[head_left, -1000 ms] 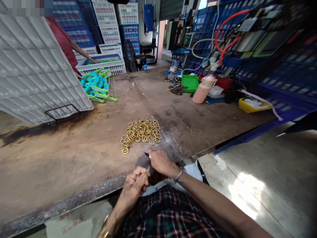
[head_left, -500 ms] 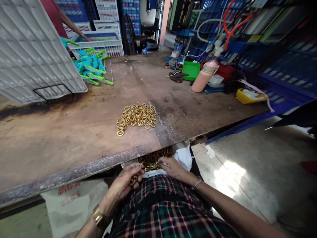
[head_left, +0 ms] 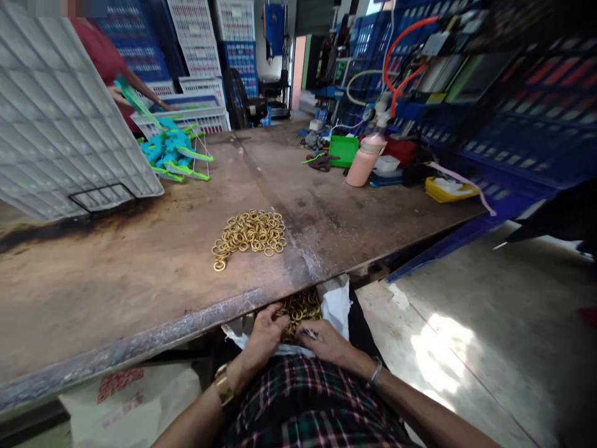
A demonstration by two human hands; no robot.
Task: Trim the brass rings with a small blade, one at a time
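Observation:
My left hand [head_left: 263,339], with a gold watch at its wrist, reaches into a white sack [head_left: 336,305] under the table edge. Its fingers curl down among loose brass rings [head_left: 305,305]; how many they hold is hidden. Close beside it, my right hand [head_left: 326,342] is closed low over the same rings. A small silvery piece shows at its fingers, too small to name. On the table above lies a spread pile of brass rings [head_left: 254,230], apart from both hands.
The wooden table [head_left: 140,267] ends just above my hands. A white ribbed panel [head_left: 84,124] and turquoise-green pieces [head_left: 172,149] stand at left, near another person's arm [head_left: 144,90]. At right are a pink bottle [head_left: 365,163], green tray [head_left: 344,151] and yellow tray [head_left: 450,188].
My left hand has moved forward and right, from beside the sack into its rings, and turned palm down. My right hand has shifted slightly lower in view. The camera view has tilted.

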